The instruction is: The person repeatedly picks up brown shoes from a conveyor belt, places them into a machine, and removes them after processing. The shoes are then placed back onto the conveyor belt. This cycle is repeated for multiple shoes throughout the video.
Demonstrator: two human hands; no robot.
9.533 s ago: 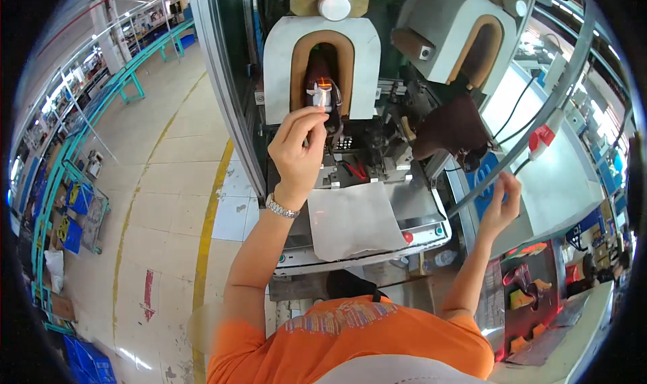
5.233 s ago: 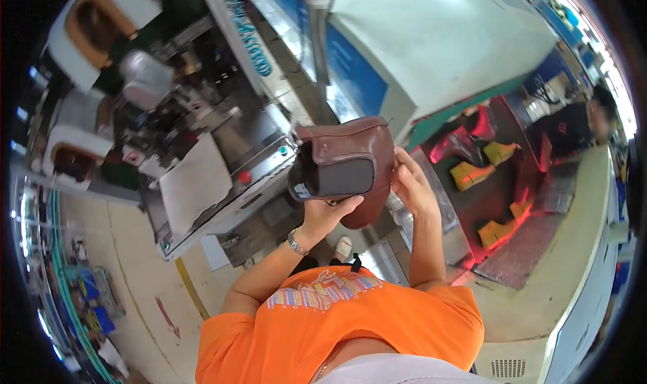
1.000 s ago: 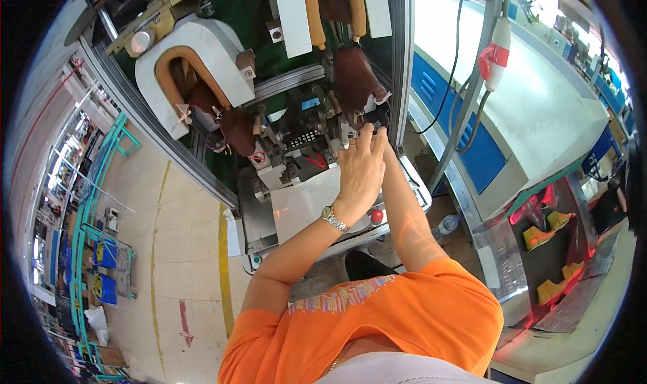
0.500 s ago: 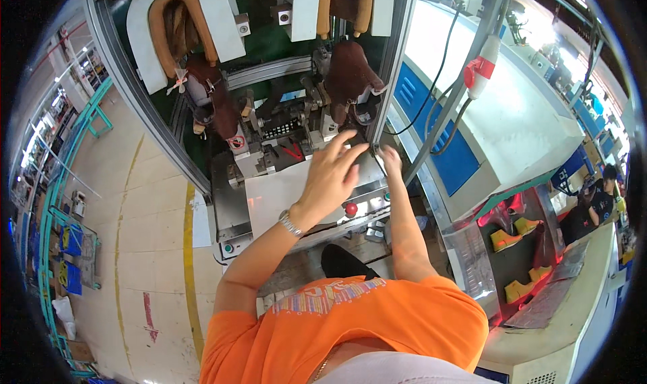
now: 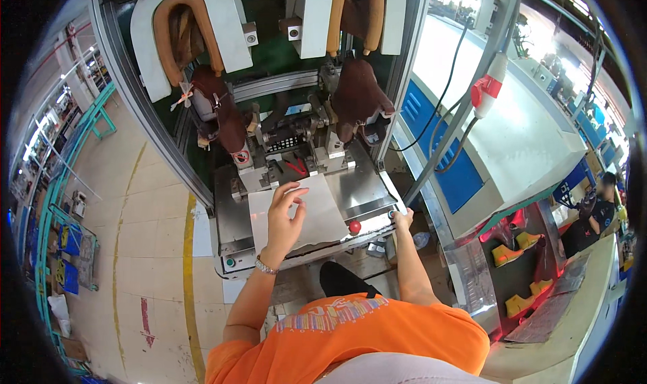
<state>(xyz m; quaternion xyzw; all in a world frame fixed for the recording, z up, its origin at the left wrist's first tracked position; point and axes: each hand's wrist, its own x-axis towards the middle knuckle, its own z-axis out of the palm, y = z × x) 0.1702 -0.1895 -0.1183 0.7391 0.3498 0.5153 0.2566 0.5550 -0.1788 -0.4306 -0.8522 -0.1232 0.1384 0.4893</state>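
Observation:
My left hand [image 5: 286,215] hovers above the white sheet [image 5: 320,215] on the machine's front table. Its fingers are apart and slightly curled, with nothing in them. My right hand [image 5: 403,219] is at the table's right front corner, touching it beside a small push button [image 5: 392,215]. Most of that hand's fingers are hidden, so their grip does not show. Behind the table, two dark brown shoe uppers [image 5: 226,117] are mounted on the machine, the right upper [image 5: 357,94] toe down like the other.
A red knob [image 5: 354,227] and a green button [image 5: 230,262] sit along the table's front edge. Red-handled pliers [image 5: 295,166] lie between the clamps. White U-shaped pads [image 5: 236,40] hang above. At right, yellow shoes [image 5: 509,254] lie on a conveyor; a person [image 5: 593,212] is beyond.
My left hand has moved left and nearer, down over the white sheet. My right hand has come nearer along the table's right edge to the front corner. The view has shifted slightly.

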